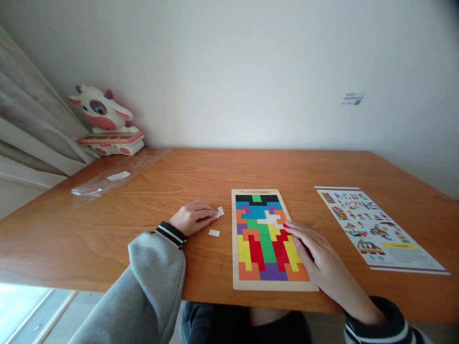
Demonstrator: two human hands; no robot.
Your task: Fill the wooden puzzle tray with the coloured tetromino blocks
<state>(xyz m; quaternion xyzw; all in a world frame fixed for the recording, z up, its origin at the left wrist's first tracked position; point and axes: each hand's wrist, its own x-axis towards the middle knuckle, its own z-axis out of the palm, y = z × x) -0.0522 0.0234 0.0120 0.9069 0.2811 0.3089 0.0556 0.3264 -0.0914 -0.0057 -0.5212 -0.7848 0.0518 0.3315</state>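
Puzzle sits at lower centre of the frame; I see my right hand lying flat and open on its right edge. My left hand, loosely curled, pinches a white piece, another piece just below

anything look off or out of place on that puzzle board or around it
One gap: the puzzle board is filled with coloured pieces except a pale, empty slot near its upper middle. Two small white pieces lie loose on the table by the left hand. Nothing looks spilled or damaged.
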